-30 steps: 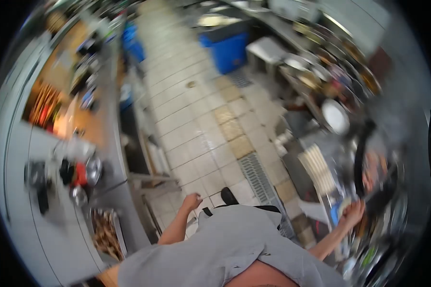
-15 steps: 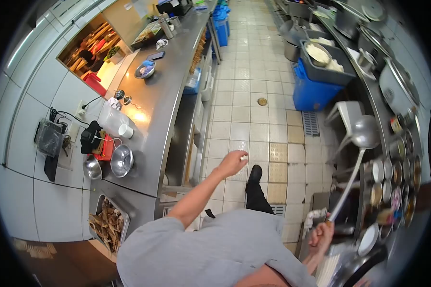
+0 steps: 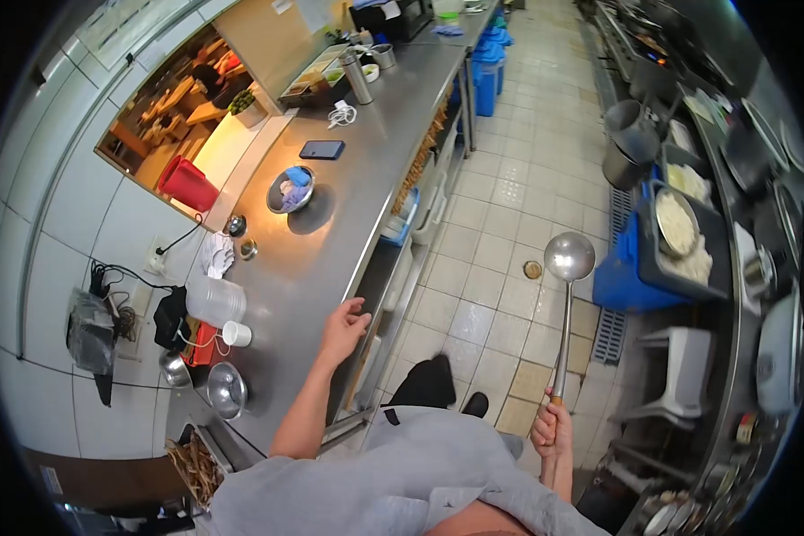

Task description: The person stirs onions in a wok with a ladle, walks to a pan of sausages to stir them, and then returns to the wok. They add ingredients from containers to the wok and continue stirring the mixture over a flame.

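Observation:
My right hand (image 3: 552,430) is wrapped round the wooden end of a long metal ladle (image 3: 569,259), whose round bowl points forward over the tiled floor. My left hand (image 3: 344,329) hangs by the edge of the steel counter (image 3: 317,259), fingers loosely bent and apart, holding nothing. On that counter are a metal bowl (image 3: 290,189) with blue and purple items, a dark phone (image 3: 322,149), a white cup (image 3: 237,334) and an empty-looking metal bowl (image 3: 227,391).
Right of the aisle stand a blue bin (image 3: 630,277), a grey tub (image 3: 719,259) with white food, and a white stool (image 3: 679,371). A tray of brown dried pieces (image 3: 196,469) lies at lower left. Blue bins (image 3: 485,76) stand further ahead.
The view has shifted forward and turned. The ladle has swung from the right-hand counter side to over the aisle. My left hand is now beside the left counter's edge.

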A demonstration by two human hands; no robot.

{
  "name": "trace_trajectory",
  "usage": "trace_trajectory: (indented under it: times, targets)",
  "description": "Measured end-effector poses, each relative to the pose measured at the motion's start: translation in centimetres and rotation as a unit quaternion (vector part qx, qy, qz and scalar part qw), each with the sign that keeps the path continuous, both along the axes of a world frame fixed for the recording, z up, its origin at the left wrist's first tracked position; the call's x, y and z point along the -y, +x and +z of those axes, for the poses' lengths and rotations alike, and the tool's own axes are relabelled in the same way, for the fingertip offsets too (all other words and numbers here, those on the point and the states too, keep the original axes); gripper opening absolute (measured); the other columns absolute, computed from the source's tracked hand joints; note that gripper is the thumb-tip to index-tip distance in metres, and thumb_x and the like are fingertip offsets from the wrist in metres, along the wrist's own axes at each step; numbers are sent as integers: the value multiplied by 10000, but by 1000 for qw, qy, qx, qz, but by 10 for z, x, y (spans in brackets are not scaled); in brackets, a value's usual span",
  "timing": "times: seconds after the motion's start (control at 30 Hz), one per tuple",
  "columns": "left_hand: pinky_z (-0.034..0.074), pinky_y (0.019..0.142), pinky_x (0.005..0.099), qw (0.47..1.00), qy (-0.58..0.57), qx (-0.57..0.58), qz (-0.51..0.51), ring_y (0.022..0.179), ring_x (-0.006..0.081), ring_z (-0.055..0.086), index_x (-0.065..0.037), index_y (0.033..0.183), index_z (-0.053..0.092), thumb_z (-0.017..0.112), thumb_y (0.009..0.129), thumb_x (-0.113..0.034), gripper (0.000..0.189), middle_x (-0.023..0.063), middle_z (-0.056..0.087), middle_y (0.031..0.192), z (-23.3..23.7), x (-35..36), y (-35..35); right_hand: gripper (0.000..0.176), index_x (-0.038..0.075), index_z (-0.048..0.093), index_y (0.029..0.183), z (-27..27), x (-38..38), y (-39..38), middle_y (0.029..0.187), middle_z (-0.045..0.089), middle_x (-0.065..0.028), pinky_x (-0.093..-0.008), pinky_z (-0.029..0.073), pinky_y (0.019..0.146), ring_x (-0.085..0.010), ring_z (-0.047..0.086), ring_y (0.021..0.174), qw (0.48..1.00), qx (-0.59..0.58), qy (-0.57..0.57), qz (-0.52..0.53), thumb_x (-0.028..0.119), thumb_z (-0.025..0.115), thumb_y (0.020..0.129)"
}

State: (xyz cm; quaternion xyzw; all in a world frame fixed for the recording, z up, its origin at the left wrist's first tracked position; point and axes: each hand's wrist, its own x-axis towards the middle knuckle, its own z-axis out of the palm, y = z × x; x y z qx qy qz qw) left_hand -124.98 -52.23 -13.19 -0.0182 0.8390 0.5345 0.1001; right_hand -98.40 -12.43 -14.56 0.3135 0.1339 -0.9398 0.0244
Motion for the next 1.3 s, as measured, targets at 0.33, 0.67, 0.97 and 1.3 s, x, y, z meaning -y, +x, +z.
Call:
trace_trajectory:
  times: [0.33, 0.67, 0.97, 1.3]
  targets:
    - [521, 698, 257, 976, -30, -213, 46, 823, 127, 602, -3, 1314, 486, 672, 883, -144, 490, 121, 559, 1166, 135, 48, -393, 313, 89, 487, 1242, 20, -51, -348, 541, 370, 16, -250, 286, 262, -68, 303, 315, 997, -36, 13, 69, 95, 421, 936]
    - [491, 887, 425, 886, -333, -318, 52, 997, 373, 625, 21, 1227, 552, 724, 787, -213, 527, 254, 604, 1161, 101, 86, -956, 391, 40, 453, 1224, 113, -50, -641, 473, 317, -6, -282, 270, 226, -97, 276, 265, 990, 51, 117, 60, 33, 450, 834]
    - [486, 903, 416, 874, -464, -140, -36, 1052, 351, 611, -54, 1186, 622, 787, 702, -203, 533, 218, 640, 1128, 61, 112, -1105, 431, 2, 446, 1191, 155, -42, -813, 461, 321, -35, -301, 249, 226, -110, 277, 260, 963, -9, 183, 196, -1, 504, 764]
    - [510, 845, 398, 836, -521, -93, -146, 1016, 320, 628, -120, 1211, 622, 773, 653, -135, 578, 200, 642, 1119, 40, 112, -1136, 402, -18, 449, 1202, 177, 39, -1033, 476, 342, -9, -273, 272, 246, -105, 331, 263, 907, -69, 165, 382, -8, 479, 801]
